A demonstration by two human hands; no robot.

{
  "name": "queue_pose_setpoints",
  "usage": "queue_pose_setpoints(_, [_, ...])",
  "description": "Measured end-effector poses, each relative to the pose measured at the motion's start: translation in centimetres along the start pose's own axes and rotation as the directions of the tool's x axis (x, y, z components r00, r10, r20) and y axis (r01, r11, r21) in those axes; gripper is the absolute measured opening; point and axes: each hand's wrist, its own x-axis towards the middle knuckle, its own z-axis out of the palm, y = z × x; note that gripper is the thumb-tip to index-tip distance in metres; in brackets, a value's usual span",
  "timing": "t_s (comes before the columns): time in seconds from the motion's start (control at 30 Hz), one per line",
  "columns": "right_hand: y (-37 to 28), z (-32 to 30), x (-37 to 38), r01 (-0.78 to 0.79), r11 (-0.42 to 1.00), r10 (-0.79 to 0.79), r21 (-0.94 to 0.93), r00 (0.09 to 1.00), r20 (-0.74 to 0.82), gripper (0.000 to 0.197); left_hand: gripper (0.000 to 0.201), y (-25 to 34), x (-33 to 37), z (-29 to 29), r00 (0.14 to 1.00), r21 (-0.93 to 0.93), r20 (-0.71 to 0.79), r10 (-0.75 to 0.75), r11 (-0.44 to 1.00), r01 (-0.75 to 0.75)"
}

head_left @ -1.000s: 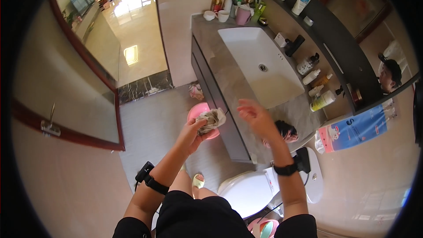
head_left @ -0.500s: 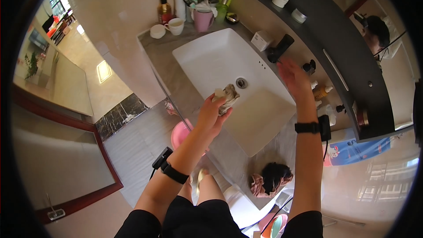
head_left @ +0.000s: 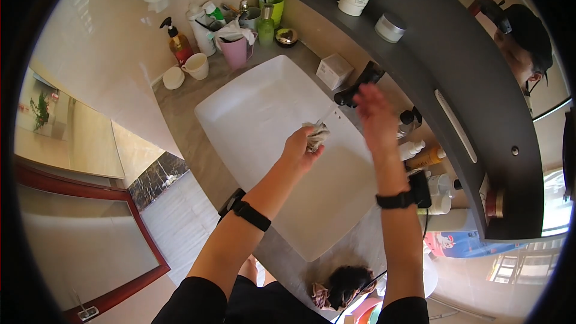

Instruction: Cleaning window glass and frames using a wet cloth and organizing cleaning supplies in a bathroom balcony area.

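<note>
My left hand (head_left: pixel 300 149) is closed around a crumpled, greyish-white cloth (head_left: pixel 318 137) above the white rectangular sink (head_left: pixel 240 105). A thin stream of water (head_left: pixel 327 115) runs down from the black tap (head_left: pixel 347 97) onto the cloth. Just in front of that tap, my right hand (head_left: pixel 378 121) is raised, blurred by motion, its fingers stretched out and nothing in them. Whether it touches the tap I cannot tell. The cloth and my left hand hide the drain.
A white box (head_left: pixel 334 71) stands behind the sink beside the tap. Cups, a pink tumbler (head_left: pixel 234 53) and a pump bottle (head_left: pixel 179 42) crowd the far left corner. A dark shelf (head_left: pixel 420 72) overhangs the right side. Dark bunched fabric (head_left: pixel 348 285) lies on the near counter.
My left hand has carried the cloth toward the tap, and water now runs onto it. My right hand is still by the tap, its fingers spread more. The whole view has shifted.
</note>
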Motion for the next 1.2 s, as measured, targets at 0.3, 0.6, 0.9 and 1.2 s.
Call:
queue_pose_setpoints(0.3, [9.6,-0.6,-0.7,-0.474,0.853,0.455,0.217,0.88,0.133,0.029,0.018,-0.8,3.5,1.1,0.979,0.065,0.196,0.049,0.996,-0.063])
queue_pose_setpoints(0.6, [13.4,-2.2,2.2,-0.384,0.904,0.392,-0.187,0.92,0.009,0.054,0.029,-1.2,4.7,1.9,0.931,-0.003,0.349,0.108,0.993,-0.114])
queue_pose_setpoints(0.9, [11.9,0.4,1.0,-0.252,0.956,0.247,-0.148,0.968,-0.051,0.046,0.028,-0.2,3.3,2.8,0.959,0.118,0.277,0.066,0.988,-0.102])
queue_pose_setpoints(1.2, [13.5,-1.2,2.5,-0.15,0.903,0.053,-0.403,0.969,-0.243,0.023,0.031,-0.1,2.2,1.5,0.927,0.09,0.367,0.079,0.989,-0.12])
